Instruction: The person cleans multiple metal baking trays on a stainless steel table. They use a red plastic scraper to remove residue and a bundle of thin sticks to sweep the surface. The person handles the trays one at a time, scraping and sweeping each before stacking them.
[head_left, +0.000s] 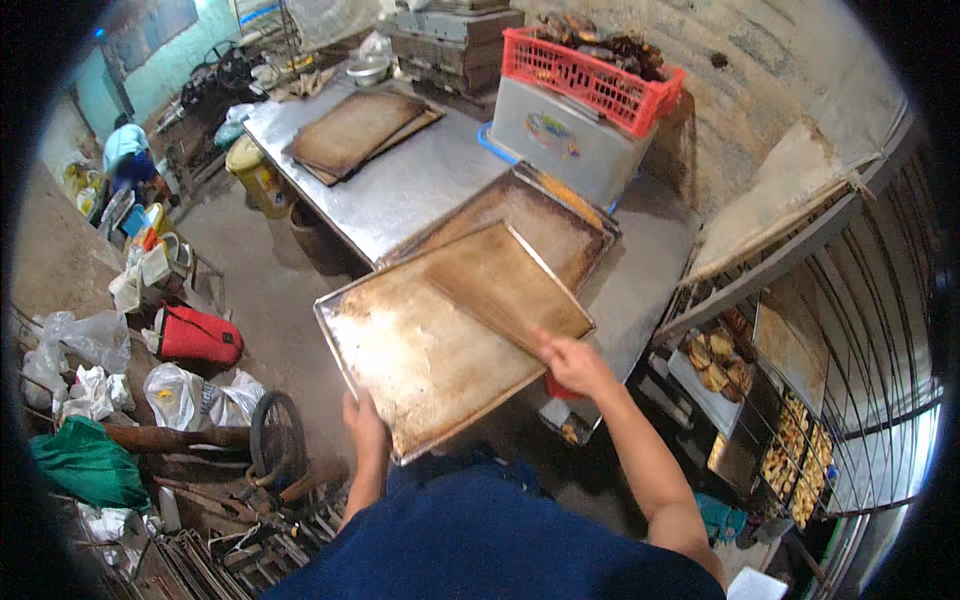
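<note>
A rectangular metal baking tray (420, 360) with brown stains is tilted in front of me. My left hand (367, 431) grips its left edge near the lower corner. Over the tray's lower right edge is my right hand (577, 367), fingers bent and blurred. From those fingers a darker brown patch spreads across the tray; whether it is a flat tool or a shadow, I cannot tell. Behind the held tray, more stained baking trays (517, 214) rest on the metal-topped table (450, 161).
Further trays (360, 131) lie at the table's far left. A red plastic crate (592, 82) of dark pieces tops a translucent bin (562, 142). Barred racks with food trays (799, 457) stand right. Bags, a red bag (199, 334) and a wheel (277, 435) are left; a person (127, 150) bends beyond.
</note>
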